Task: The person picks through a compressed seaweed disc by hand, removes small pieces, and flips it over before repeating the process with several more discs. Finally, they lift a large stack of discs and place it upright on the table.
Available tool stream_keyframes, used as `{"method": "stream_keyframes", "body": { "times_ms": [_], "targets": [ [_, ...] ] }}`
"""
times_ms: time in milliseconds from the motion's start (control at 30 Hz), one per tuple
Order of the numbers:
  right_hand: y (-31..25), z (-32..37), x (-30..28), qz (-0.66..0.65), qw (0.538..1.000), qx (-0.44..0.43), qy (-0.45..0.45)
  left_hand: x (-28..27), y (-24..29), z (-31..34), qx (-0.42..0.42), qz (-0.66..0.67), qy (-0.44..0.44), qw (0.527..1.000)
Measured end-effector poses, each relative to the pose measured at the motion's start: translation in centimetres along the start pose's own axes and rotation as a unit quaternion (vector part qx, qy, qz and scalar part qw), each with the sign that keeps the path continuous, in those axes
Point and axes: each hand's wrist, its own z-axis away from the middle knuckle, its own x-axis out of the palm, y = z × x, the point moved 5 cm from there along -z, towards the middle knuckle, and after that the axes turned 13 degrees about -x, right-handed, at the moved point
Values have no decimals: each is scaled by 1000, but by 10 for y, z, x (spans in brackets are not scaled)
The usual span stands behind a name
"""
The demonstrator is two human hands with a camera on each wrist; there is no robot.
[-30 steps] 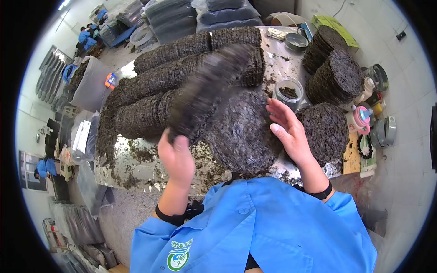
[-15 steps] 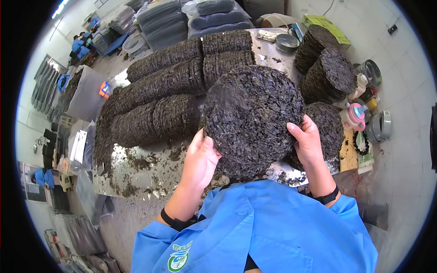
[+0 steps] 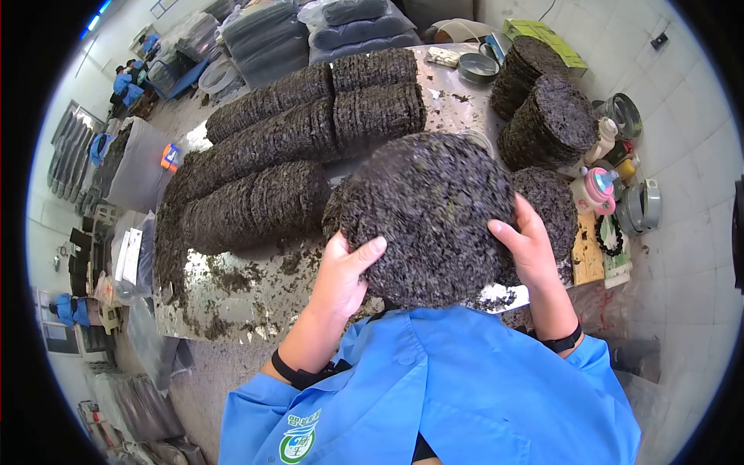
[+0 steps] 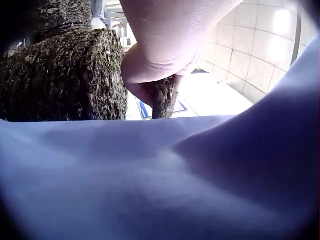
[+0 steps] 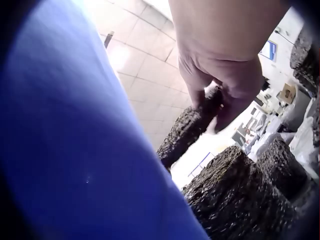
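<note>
A round, dark cake of dried seaweed (image 3: 430, 221) is held up in front of the blue jacket, its broad face toward the head camera. My left hand (image 3: 339, 275) grips its left edge, thumb laid over the near face. On the opposite edge my right hand (image 3: 531, 248) pinches it between thumb and fingers. Both wrist views show the cake edge-on, as a thick rim (image 4: 164, 97) in the left one and a slanted slab (image 5: 185, 130) in the right one. Behind it, another seaweed stack (image 3: 546, 205) is partly hidden.
Long rows of seaweed cakes (image 3: 256, 201) lie on their sides across the metal table (image 3: 232, 283), among loose crumbs. Upright stacks (image 3: 550, 120) stand at the right, beside a pink-lidded bottle (image 3: 595, 190) and metal rings (image 3: 642, 205). Wrapped bundles (image 3: 360, 31) are piled behind the table.
A second ago my left hand swung a blurred dark piece while my right hand was open. Half a second ago both hands held the cake; it has since come lower, toward the jacket.
</note>
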Motion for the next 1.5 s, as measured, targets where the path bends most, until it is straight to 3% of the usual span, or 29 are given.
{"method": "stream_keyframes", "body": {
  "times_ms": [33,67,100,167,233,300,500,567,633,700,733,767,867,900,933,967,1033,1100,1133,1167,1200,1233,1267,1300,1333,1367,1400,1433,1500],
  "targets": [
    [-5,-5,0,152,988,-16,2,-2,0,1,-22,49,19,998],
    [-26,-13,4,278,950,-141,30,-6,1,1,-3,49,32,998],
    [-48,-16,12,395,879,-262,57,-7,2,1,-1,49,34,998],
    [-61,-14,40,370,848,-378,-31,-8,3,4,23,18,52,998],
    [-60,-16,69,339,841,-410,-101,-3,5,7,19,32,55,998],
    [-50,-21,83,361,816,-436,-113,-2,6,7,19,49,55,997],
    [-36,-37,94,352,835,-398,-143,-19,3,3,43,34,79,995],
    [-28,-51,79,222,929,-256,-148,-23,4,3,46,61,92,993],
    [-20,-67,52,61,984,-165,-35,-28,7,2,53,74,96,991],
    [-26,-88,21,218,948,-225,62,-31,10,1,58,85,99,990],
    [-22,-103,9,336,908,-241,68,-33,11,1,61,100,106,987],
    [-3,-116,-4,450,833,-320,32,-33,12,2,63,115,111,985],
    [6,-117,-18,536,779,-325,12,-30,21,-4,75,112,101,986],
    [5,-109,-20,329,917,-225,14,-29,20,-3,81,108,97,986],
    [8,-92,-17,98,990,-100,21,-29,16,0,81,100,95,987],
    [1,-81,-6,56,996,-68,-11,-30,14,2,75,99,94,988],
    [-5,-59,11,-1,996,-90,12,-25,14,-2,89,73,92,989],
    [-11,-42,7,79,977,-185,68,-19,15,-3,97,79,84,989],
    [-7,-32,5,15,987,-129,96,-20,21,0,160,34,98,982],
    [-6,-24,9,15,987,-130,97,-21,28,3,225,-11,112,968],
    [8,-17,22,-189,978,-40,76,-16,38,11,289,-94,153,940],
    [16,-12,39,-384,921,50,50,-7,48,14,292,-97,151,939],
    [20,-8,55,-455,880,115,72,20,66,21,392,-292,115,865],
    [22,-6,73,-520,830,179,93,45,69,25,472,-470,73,742],
    [24,-4,78,-532,806,211,152,60,61,22,477,-559,27,677],
    [48,-6,78,-698,705,125,-3,74,49,19,476,-640,-16,603],
    [42,-7,78,-698,706,121,-3,80,39,16,485,-674,-17,556],
    [36,-10,79,-691,712,125,10,80,38,16,489,-674,-21,553],
    [24,-17,82,-676,723,135,40,73,46,15,496,-635,11,592]
  ]
}}
